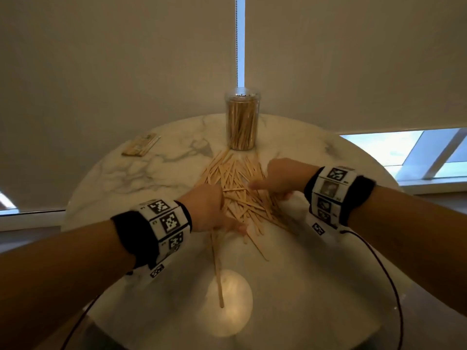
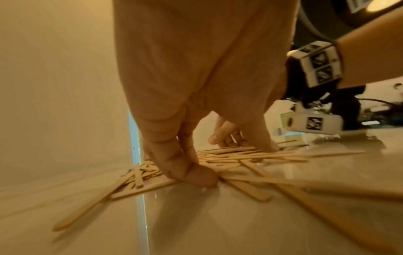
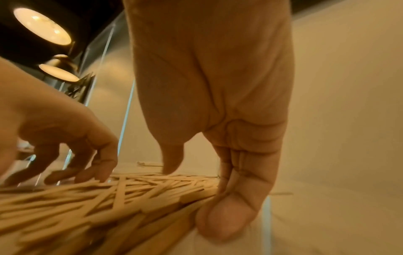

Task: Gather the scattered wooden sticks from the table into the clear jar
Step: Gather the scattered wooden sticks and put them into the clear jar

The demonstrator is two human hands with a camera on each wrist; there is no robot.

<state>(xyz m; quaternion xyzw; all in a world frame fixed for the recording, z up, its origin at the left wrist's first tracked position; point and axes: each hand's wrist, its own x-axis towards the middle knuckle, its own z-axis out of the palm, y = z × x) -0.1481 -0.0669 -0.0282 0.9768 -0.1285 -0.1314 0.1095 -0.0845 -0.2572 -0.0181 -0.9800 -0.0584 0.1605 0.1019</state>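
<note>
Both hands were down on the heap of flat, pale wooden sticks spread across the round, glossy white marble-patterned counter. The left hand pressed its fingertips onto the near-left edge of the heap, fingers bent downward and bunched with the thumb against the sticks; whether any stick was actually pinched between them could not be told. The right hand stood on the far-right edge of the heap, its fingers curved down along the side of the sticks and its thumb reaching toward the middle, cupping the heap rather than clearly clasping a stick. The sticks were thin, smooth slats with rounded ends, lying crossed over one another in a loose fan that ran from the base of the clear cylindrical plastic jar toward the person. One long stick lay apart from the heap, pointing toward the near edge of the counter across a round bright reflection. The jar stood upright at the far side of the counter, open at the top and packed with upright sticks of the same pale wood. Off to the far left lay a flat rectangular bundle of wooden sticks. White blocky wristbands printed with black square markers wrapped both wrists.
</note>
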